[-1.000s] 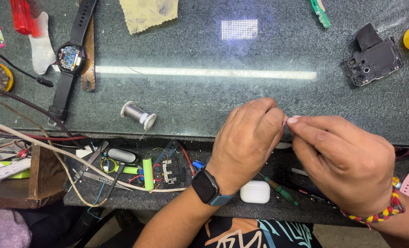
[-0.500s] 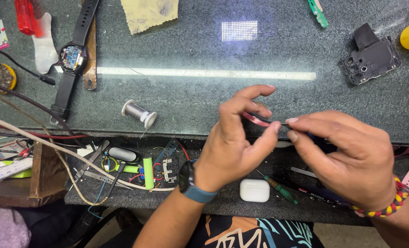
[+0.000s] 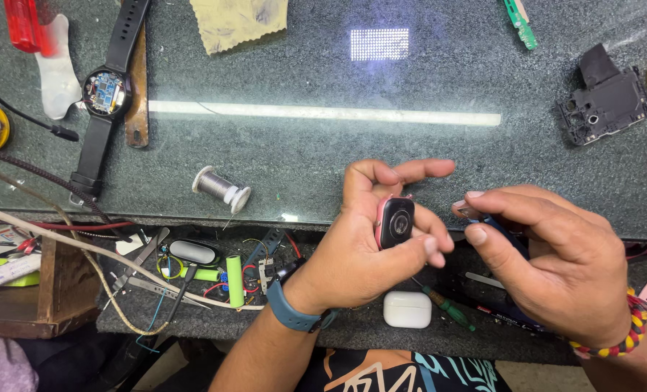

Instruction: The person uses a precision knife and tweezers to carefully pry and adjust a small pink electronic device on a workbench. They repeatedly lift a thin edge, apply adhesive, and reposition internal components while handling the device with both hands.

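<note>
My left hand (image 3: pixel 371 243) holds a small pink watch case (image 3: pixel 394 223) between thumb and fingers, its dark back turned towards me. My right hand (image 3: pixel 548 261) is just to the right of it, pinching a thin dark blue tool (image 3: pixel 499 223) whose tip points at the case, a short gap away. Both hands hover over the front edge of the glass-topped workbench (image 3: pixel 323 145). A blue band sits on my left wrist and a beaded bracelet on my right.
On the glass lie a solder spool (image 3: pixel 222 189), an opened black round watch with strap (image 3: pixel 106 94), a yellow cloth (image 3: pixel 240 22) and a black plastic housing (image 3: pixel 603 105). The lower shelf holds a white earbud case (image 3: pixel 407 309), a green battery (image 3: pixel 234 280), wires and tweezers.
My left hand has opened and rotated, turning the pink watch case so its dark back faces me. My right hand has drawn slightly right, away from the case.
</note>
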